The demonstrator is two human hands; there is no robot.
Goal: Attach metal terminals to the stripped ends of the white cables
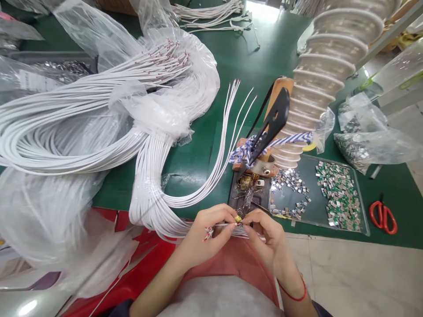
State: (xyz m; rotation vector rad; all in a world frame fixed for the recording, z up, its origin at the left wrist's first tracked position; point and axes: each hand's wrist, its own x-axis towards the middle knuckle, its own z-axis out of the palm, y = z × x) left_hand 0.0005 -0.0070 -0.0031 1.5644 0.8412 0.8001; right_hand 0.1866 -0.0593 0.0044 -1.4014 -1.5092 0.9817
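Observation:
Close together at the table's front edge, both hands work fingertip to fingertip. My left hand (209,226) is closed round a white cable (224,225), and red-tipped wire ends (208,234) stick out by its thumb. My right hand (269,235) pinches a small metal connector (240,224) at the end of that cable. A yellow tip (238,218) shows just above the left fingertips; what it belongs to is unclear. Right behind the fingers is a dark soldering stand (246,193). A thick bundle of white cables (148,176) hangs over the edge to the left.
A clear ribbed hose (325,66) hangs over the stand beside a black clamp handle (272,123). Right of it, a shallow tray (313,176) holds loose metal connectors and green-backed ones. Red scissors (383,216) lie farther right. Plastic bags (366,136) of small parts stand behind.

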